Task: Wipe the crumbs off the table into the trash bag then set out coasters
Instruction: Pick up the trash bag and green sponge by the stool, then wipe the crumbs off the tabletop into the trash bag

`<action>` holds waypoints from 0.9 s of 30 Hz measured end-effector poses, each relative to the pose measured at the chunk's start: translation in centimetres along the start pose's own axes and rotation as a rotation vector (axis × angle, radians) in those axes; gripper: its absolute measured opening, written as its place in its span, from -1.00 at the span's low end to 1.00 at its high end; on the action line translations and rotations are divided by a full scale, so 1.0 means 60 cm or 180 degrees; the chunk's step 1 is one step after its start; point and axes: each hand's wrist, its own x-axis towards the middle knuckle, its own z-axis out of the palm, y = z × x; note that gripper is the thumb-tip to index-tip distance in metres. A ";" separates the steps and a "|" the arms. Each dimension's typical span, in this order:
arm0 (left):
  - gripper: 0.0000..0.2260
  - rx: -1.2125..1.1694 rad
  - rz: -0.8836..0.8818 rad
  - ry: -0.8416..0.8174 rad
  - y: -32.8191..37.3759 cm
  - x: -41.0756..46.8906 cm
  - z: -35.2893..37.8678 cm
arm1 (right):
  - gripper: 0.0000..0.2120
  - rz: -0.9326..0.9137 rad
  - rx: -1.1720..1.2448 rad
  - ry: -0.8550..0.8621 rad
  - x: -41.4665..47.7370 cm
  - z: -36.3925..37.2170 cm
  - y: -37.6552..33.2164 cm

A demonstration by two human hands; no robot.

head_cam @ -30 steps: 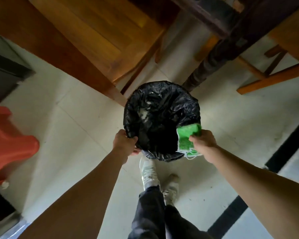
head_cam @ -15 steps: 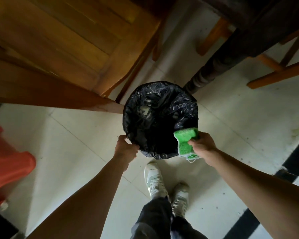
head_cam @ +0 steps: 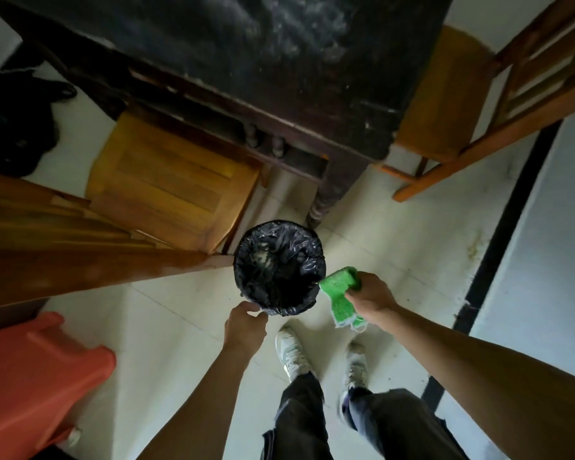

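I see the trash bag (head_cam: 279, 267) lining a round bin on the floor, near the desk (head_cam: 279, 44) leg. The green cloth (head_cam: 337, 295) hangs just beside its right rim, not over the mouth. My right hand (head_cam: 370, 298) has its fingers wrapped tight round it. I'd bring the cloth low over the opening before shaking, so the crumbs drop inside. My left hand (head_cam: 244, 327) is at the near rim, fingers tucked under, so I can't tell if they pinch the plastic. No coasters in view. The bag's bottom is too dark to read.
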 end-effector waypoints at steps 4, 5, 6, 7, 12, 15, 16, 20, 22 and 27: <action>-0.96 0.0160 0.0195 0.0055 0.068 -0.096 -0.001 | -0.85 -0.0174 0.0107 0.0055 -0.065 -0.099 -0.008; -0.96 0.0194 0.0219 0.0075 0.083 -0.114 0.000 | -0.88 -0.0194 0.0113 0.0082 -0.075 -0.121 -0.008; -0.94 0.0213 0.0256 0.0099 0.097 -0.128 0.002 | -0.91 -0.0223 0.0130 0.0113 -0.082 -0.142 -0.004; -0.95 0.0200 0.0301 0.0148 0.120 -0.147 0.007 | -0.92 -0.0261 0.0120 0.0155 -0.090 -0.175 0.001; -0.87 0.0121 0.0389 0.0438 0.211 -0.209 0.039 | -0.88 -0.0363 0.0089 0.0169 -0.086 -0.307 0.035; -0.86 0.0030 0.0466 0.0573 0.261 -0.235 0.068 | -0.86 -0.0453 0.0024 0.0223 -0.073 -0.392 0.042; -0.86 0.0021 0.0485 0.0616 0.284 -0.246 0.084 | -0.84 -0.0503 0.0025 0.0298 -0.069 -0.434 0.041; -0.81 0.0013 0.0585 0.0782 0.354 -0.269 0.124 | -0.77 -0.0715 0.0173 0.0595 -0.051 -0.545 0.014; -0.84 -0.0020 0.0753 0.0867 0.405 -0.289 0.128 | -0.74 -0.0852 0.0258 0.0669 -0.041 -0.598 -0.014; -0.75 0.0149 0.0897 0.1215 0.493 -0.283 0.073 | -0.71 -0.1005 0.0281 0.0745 -0.014 -0.647 -0.110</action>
